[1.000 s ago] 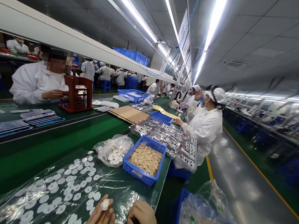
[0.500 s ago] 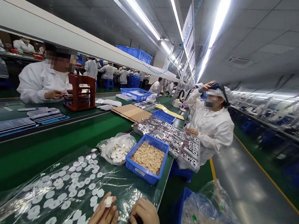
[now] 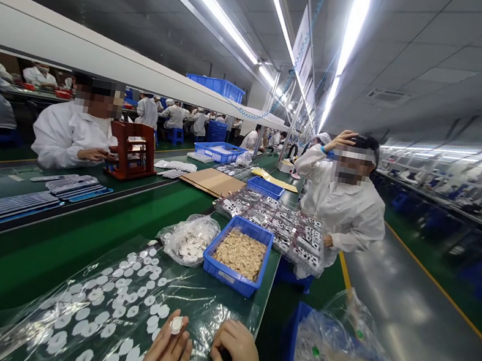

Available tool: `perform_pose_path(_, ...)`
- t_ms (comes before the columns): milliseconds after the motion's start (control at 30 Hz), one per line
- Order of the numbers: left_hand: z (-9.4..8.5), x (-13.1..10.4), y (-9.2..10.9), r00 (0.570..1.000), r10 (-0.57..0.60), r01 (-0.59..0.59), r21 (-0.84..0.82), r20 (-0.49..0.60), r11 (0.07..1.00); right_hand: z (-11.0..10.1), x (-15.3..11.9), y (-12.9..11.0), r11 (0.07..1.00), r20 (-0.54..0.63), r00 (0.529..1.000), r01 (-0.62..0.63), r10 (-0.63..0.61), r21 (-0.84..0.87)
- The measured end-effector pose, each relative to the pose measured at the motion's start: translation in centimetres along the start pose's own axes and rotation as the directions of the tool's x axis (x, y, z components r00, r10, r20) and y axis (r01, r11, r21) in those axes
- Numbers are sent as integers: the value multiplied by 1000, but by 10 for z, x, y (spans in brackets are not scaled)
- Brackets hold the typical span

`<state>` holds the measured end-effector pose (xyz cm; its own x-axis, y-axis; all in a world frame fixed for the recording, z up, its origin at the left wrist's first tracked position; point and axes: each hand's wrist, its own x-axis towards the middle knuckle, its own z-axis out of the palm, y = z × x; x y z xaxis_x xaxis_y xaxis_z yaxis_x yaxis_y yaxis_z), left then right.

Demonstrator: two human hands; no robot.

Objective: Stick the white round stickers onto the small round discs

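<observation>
Palm up at the bottom centre, my left hand [image 3: 168, 351] has a small round white piece [image 3: 176, 324] held at its fingertips. Just to its right, my right hand [image 3: 238, 357] rests over the plastic sheet with its fingers curled; whatever they may pinch is hidden. Many flat white discs [image 3: 84, 358] lie scattered on the clear sheet, left of and below my hands. Beyond them stand a clear bag of white pieces [image 3: 190, 243] and a blue tray [image 3: 230, 279] filled with tan round pieces [image 3: 240, 254].
Bagged parts [image 3: 292, 230] are stacked behind the tray. At the lower right, a blue bin [image 3: 297, 340] holds plastic bags and yellow sheets. A person [image 3: 346, 193] stands beyond, hand at head; another sits left by a red-brown rack [image 3: 131, 152]. Cardboard [image 3: 213, 182] lies mid-bench.
The standing person has shifted right, and that person's lower hand has moved off the bagged parts. My hands have hardly moved.
</observation>
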<state>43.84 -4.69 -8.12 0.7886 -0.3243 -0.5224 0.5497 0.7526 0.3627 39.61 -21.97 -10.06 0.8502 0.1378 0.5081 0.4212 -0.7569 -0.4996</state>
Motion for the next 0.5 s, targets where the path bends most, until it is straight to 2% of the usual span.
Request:
perform_pose_path(367,1,-4,-2,999,40,-40,-3,-6,999,1,-1,1,1000,-14,1000,4,-4,-8)
perform_pose_path(500,6,-8,-1,999,43,-43,1,-13,999,1,-1,2,1000,-20,1000,21,-21,-14)
